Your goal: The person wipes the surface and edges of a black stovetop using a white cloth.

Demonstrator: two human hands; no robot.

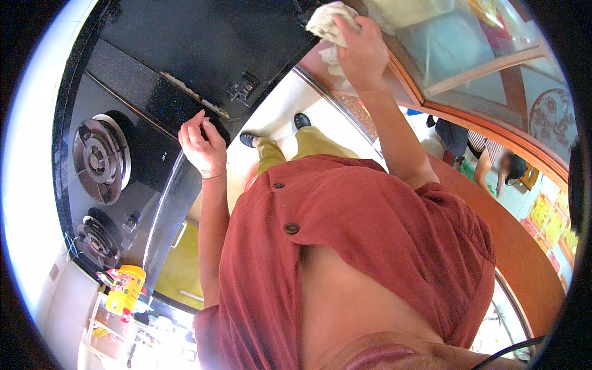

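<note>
A crumpled off-white cloth [330,22] is gripped in my right hand [363,53], raised at the top of the view beside a wood-framed glass cabinet door [467,55]. Behind that hand is another pale, bunched item, its kind unclear. My left hand [202,143] holds nothing that I can see; its fingers are bent and a little apart, close to the front edge of a black gas cooktop [148,185]. Two burners show on the cooktop, a larger one [99,159] and a smaller one [97,240].
A black panel [199,41] with a chipped edge and a metal fitting [243,88] lies beyond the cooktop. A yellow plastic container [126,290] stands at lower left near a white shelf rack [104,323]. Another person in a striped top [485,143] bends down at the right, beyond the cabinet.
</note>
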